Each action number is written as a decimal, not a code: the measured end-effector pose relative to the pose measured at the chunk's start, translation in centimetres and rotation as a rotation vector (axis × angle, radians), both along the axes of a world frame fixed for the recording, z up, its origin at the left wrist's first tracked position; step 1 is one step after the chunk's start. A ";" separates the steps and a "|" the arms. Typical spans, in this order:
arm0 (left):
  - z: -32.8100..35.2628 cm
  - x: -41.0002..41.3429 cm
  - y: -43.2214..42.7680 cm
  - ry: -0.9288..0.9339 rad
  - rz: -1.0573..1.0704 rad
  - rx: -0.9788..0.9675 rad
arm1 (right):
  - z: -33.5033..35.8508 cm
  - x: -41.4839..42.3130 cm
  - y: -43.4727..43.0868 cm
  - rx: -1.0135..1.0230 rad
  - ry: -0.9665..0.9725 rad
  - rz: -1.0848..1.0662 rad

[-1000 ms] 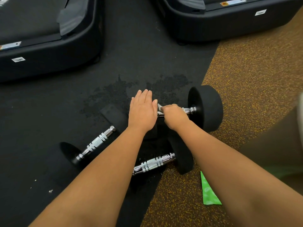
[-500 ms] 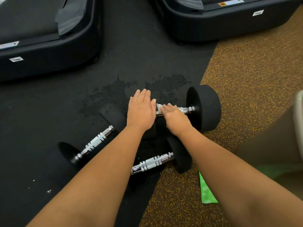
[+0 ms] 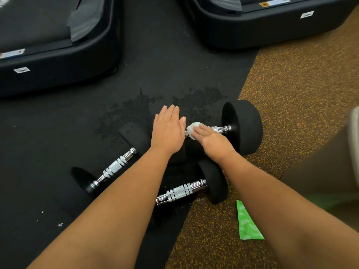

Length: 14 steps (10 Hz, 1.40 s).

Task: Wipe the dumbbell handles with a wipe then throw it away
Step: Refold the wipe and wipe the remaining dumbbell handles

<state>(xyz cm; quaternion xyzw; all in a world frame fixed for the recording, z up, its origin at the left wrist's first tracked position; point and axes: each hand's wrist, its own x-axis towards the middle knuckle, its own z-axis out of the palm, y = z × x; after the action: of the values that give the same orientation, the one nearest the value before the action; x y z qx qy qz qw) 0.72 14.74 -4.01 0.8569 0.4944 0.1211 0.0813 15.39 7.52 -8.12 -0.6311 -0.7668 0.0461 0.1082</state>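
Head view, right hand (image 3: 211, 141): straight fingers (image 3: 200, 130) press crumpled white wipe (image 3: 192, 127) onto chrome dumbbell handle (image 3: 220, 129).
Left hand (image 3: 168, 131): flat, fingers straight.

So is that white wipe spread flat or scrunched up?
Scrunched: the wipe is a small wad pressed on the handle by the right hand.

Left hand (image 3: 168, 131): bare; forearm uncovered down to the picture's lower edge.
Right hand (image 3: 211, 139): bare; forearm likewise uncovered.
Leg garment (image 3: 318, 171): up and right of the green packet (image 3: 247, 224), dark olive-brown cloth, blurred; shorts or trousers, cannot tell.
Pale strip (image 3: 354, 142): further right of the packet, greyish white, blurred.
Green patch (image 3: 320, 202): right of the packet, blurred, below the cloth.
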 end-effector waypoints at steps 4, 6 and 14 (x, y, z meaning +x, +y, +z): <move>0.1 0.1 0.0 0.014 0.006 -0.014 | -0.3 -0.5 -0.1 -0.058 0.031 -0.044; -0.1 0.2 0.1 0.014 0.011 -0.009 | 0.1 -0.8 0.0 0.011 0.126 -0.180; -0.4 0.1 0.4 0.026 0.000 0.013 | 0.8 -2.8 1.0 -0.107 0.121 -0.217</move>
<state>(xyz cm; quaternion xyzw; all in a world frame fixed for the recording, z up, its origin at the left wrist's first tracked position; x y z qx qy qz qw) 0.85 15.17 -4.43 0.8590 0.4945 0.1132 0.0694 12.56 8.56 -7.34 -0.7112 -0.6826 0.1126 0.1247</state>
